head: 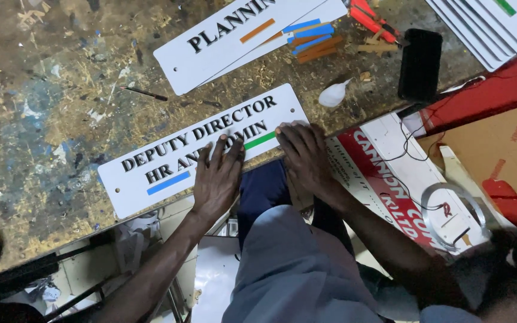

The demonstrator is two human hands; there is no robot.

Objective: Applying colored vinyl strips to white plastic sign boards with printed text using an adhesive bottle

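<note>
A long white sign plate (151, 157) with black raised letters, a blue bar and a green bar (260, 140) lies at the near edge of a paint-stained workbench (43, 107). My left hand (218, 176) rests flat on the plate's lower middle, fingers spread over the letters. My right hand (304, 152) presses flat on the plate's right end, beside the green bar. Neither hand holds anything.
A second white sign plate (222, 45) lies further back, over another plate with blue and orange strips (312, 39). A black block (420, 63), a small white bottle (334, 94), a pencil (143, 93) and a stack of white plates (492, 27) sit nearby. Red-and-white boards (390, 179) lie below right.
</note>
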